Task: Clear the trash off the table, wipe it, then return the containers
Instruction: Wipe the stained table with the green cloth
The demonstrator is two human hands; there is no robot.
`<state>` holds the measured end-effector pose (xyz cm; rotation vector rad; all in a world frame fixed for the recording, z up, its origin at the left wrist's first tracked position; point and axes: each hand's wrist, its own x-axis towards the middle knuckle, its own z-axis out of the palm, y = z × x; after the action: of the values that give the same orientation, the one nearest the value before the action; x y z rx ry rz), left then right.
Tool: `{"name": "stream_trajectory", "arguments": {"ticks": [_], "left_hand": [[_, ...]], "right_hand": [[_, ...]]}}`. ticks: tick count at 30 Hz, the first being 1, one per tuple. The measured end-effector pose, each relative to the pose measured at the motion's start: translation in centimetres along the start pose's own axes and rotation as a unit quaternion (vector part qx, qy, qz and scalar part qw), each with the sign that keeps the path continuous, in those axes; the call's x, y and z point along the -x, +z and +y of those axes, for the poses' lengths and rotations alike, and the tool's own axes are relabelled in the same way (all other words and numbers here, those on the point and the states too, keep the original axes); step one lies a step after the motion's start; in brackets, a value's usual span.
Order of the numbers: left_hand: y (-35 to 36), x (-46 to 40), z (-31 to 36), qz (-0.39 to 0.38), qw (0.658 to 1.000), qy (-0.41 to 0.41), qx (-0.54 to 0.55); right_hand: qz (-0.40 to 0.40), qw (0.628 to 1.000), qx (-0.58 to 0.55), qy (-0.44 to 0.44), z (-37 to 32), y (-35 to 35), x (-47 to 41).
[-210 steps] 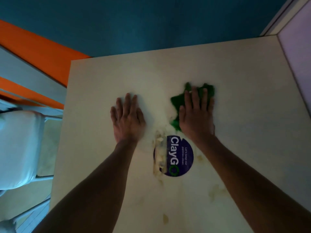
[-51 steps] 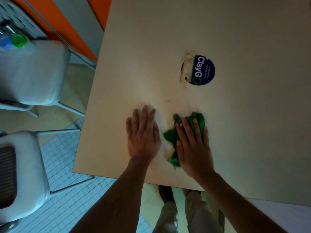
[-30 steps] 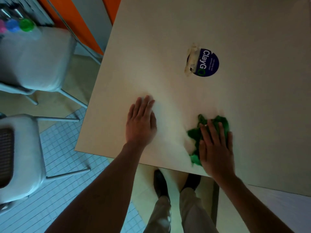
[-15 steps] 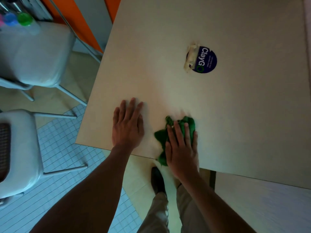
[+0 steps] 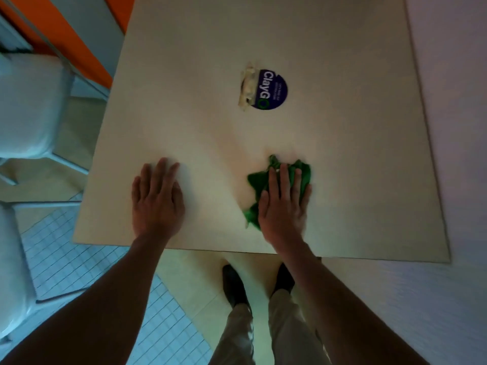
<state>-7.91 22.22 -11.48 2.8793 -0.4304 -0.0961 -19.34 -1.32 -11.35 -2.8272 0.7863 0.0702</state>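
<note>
A cream square table (image 5: 342, 127) fills the view. My right hand (image 5: 286, 204) lies flat with straight fingers on a crumpled green cloth (image 5: 257, 180), pressing it onto the tabletop near the front edge. My left hand (image 5: 156, 200) rests flat on the bare tabletop to the left, fingers straight, holding nothing. A round dark-blue sticker (image 5: 271, 89) marked ClayG sits at mid-table, with a torn, peeling pale patch (image 5: 247, 86) along its left side.
Two pale chairs stand left of the table, one (image 5: 29, 106) farther away, one (image 5: 10, 272) nearer. An orange and grey wall (image 5: 87, 43) runs at upper left. A pale surface (image 5: 453, 127) adjoins the table's right side. My feet (image 5: 234, 285) show below the front edge.
My right hand has slid the green cloth to the right along the front part of the table. My left hand stays flat on the tabletop.
</note>
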Motion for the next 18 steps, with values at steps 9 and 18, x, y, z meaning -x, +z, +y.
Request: {"name": "stream_trajectory", "arguments": {"ticks": [9,18], "left_hand": [[1.1,-1.3,10.2,0.028,0.997,0.064,0.027],[4.5,-5.7,24.5,-0.044,0.99,0.13,0.046]], "right_hand": [[-0.001,0.996,0.028,0.083,12.9,-2.3,4.8],[0.013,0.982,0.042,0.184,24.6,-4.9,2.5]]}}
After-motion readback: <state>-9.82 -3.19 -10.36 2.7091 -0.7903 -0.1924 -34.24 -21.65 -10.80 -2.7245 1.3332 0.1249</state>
